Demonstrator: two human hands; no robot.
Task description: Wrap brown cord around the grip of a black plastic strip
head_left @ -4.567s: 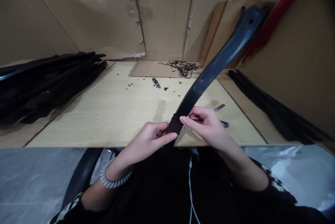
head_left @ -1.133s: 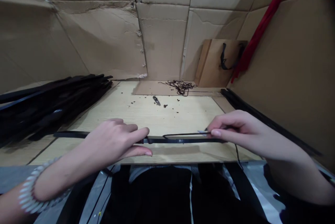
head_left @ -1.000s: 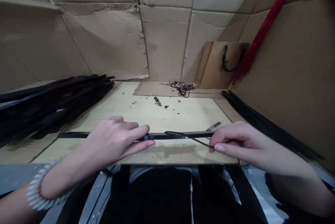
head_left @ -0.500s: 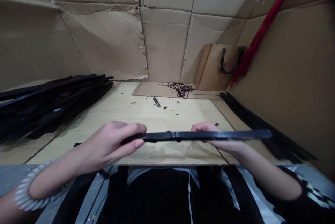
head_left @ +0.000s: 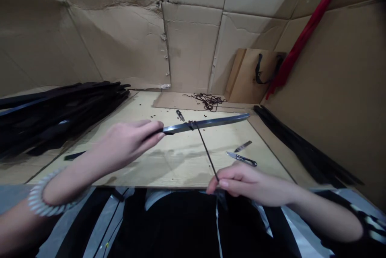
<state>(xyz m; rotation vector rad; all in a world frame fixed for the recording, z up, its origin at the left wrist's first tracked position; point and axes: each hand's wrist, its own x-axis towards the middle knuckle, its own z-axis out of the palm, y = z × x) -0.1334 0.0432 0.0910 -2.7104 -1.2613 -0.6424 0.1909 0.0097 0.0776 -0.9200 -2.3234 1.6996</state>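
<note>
My left hand (head_left: pixel 132 139) is closed on the near end of a long, flat black strip (head_left: pixel 220 121), which slants up to the right above the table. A dark cord (head_left: pixel 206 151) is wound around the strip near its middle. From there it runs taut down to my right hand (head_left: pixel 244 181), which pinches it between thumb and fingers. Just beyond the right hand lie thread snips (head_left: pixel 243 158) and a small flat metal blade or tweezers (head_left: pixel 243 145); which of these it is I cannot tell.
Black strips are piled at the left (head_left: pixel 66 113), and more strips (head_left: pixel 289 141) lie along the right. Near the back wall are a tangle of dark cord (head_left: pixel 208 101), a second pair of snips (head_left: pixel 180 115) and a brown paper bag (head_left: pixel 250 77). Red cloth (head_left: pixel 307 36) hangs at right.
My right hand has moved from beside the strip down toward the table's front edge, pulling the cord taut. The strip has tilted, its right end now farther from me.
</note>
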